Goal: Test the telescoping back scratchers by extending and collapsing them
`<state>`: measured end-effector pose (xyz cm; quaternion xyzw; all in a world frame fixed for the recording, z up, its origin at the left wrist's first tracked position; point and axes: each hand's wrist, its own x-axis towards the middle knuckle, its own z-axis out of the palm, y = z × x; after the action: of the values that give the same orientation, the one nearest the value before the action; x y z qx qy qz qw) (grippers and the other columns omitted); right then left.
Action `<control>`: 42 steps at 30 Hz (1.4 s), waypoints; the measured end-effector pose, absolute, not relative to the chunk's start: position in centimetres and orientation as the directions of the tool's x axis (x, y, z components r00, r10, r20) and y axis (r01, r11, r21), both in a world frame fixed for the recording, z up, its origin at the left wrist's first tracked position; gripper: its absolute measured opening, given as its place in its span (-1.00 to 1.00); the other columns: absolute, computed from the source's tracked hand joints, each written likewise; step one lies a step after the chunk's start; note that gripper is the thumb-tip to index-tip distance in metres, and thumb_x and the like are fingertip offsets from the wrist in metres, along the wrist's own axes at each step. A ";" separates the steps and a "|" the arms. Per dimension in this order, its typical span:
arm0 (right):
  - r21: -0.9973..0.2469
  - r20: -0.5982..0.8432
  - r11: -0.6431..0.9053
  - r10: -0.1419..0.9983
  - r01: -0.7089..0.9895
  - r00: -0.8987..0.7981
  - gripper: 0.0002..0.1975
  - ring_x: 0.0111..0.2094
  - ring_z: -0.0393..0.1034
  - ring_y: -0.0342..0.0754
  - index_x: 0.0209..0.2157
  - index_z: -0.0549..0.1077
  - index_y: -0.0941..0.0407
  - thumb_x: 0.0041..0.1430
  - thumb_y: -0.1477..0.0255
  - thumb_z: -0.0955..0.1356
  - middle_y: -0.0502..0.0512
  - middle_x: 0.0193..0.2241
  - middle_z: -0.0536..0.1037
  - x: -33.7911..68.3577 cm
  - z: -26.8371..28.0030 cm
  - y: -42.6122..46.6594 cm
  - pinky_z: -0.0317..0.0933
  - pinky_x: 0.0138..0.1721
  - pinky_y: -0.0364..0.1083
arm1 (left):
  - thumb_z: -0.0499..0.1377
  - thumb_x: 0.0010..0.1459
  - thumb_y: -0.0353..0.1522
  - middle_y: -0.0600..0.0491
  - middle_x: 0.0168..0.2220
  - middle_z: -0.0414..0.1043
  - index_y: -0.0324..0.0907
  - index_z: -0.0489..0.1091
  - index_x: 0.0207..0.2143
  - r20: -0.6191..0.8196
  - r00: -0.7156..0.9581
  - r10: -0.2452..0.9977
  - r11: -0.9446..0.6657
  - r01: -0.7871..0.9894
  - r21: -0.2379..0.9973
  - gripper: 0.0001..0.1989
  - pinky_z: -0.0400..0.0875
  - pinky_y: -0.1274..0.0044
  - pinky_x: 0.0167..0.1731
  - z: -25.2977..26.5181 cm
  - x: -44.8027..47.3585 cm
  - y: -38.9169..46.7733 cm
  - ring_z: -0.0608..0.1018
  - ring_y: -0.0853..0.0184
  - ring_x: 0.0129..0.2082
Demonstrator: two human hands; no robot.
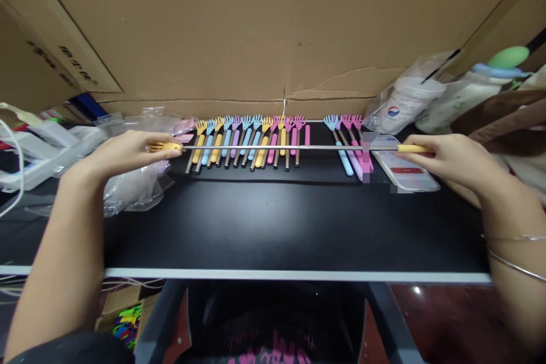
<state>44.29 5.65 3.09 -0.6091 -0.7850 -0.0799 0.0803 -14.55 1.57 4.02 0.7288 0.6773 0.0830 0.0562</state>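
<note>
Our left hand [121,154] pinches the yellow scratcher [273,148] by its claw [158,147], our right hand [452,158] its handle [413,149]. Rod [239,148] drawn long; shorter scratchers [226,142] lie behind in two groups.

One head-worn view looks forward and down from above and behind the fingers [158,137] of the left hand [119,151] and right hand [453,158], close enough to frame both forearms [79,227], facing the cardboard wall [205,28] beyond those fingers
</note>
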 end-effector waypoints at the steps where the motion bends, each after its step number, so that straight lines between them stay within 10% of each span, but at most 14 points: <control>1: 0.028 0.231 0.255 0.939 0.967 -0.254 -0.35 -0.60 0.23 -0.09 -0.46 0.39 0.05 0.00 -0.24 0.09 0.01 -0.63 0.39 43.7 3.1 5.5 -0.05 -0.53 -0.14 | 0.00 -0.07 0.22 0.05 -0.19 0.55 -0.08 0.47 -0.06 0.040 0.051 0.998 -0.058 0.980 0.192 -0.26 0.37 0.50 -0.31 4.2 -14.1 1.5 0.55 0.18 -0.24; 14: 0.087 0.285 0.374 0.879 0.923 -0.383 -0.24 -0.62 0.22 -0.06 -0.47 0.33 0.03 0.03 -0.28 -0.09 0.03 -0.66 0.37 40.6 2.5 5.1 -0.11 -0.56 -0.14 | -0.12 0.25 -0.06 0.02 -0.27 0.45 -0.10 0.49 -0.21 0.310 0.451 0.837 -0.424 0.893 -0.154 -0.53 0.22 0.46 -0.25 3.4 -11.4 1.6 0.42 0.25 -0.30; 23: 0.069 0.313 0.356 0.879 0.932 -0.359 -0.19 -0.61 0.23 -0.08 -0.46 0.40 0.04 -0.01 -0.31 -0.08 0.03 -0.65 0.39 41.1 2.7 5.3 -0.10 -0.55 -0.15 | -0.06 0.22 -0.02 0.01 -0.24 0.50 -0.15 0.49 -0.19 0.311 0.415 0.855 -0.460 0.884 0.085 -0.51 0.27 0.52 -0.28 3.5 -12.0 1.9 0.47 0.28 -0.28; 42: -0.001 0.284 0.307 0.913 0.952 -0.294 -0.22 -0.53 0.29 -0.04 -0.48 0.41 0.07 -0.01 -0.31 -0.01 0.09 -0.58 0.44 43.1 3.3 5.8 -0.03 -0.50 -0.13 | -0.02 0.11 0.07 0.04 -0.11 0.54 -0.08 0.53 -0.18 0.287 0.285 0.915 -0.346 0.919 0.191 -0.46 0.32 0.50 -0.25 4.3 -11.5 1.0 0.53 0.20 -0.18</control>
<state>43.06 5.77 3.25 -0.5828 -0.7998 -0.0840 0.1163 -11.55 1.00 4.26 0.8015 0.5719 0.1748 -0.0056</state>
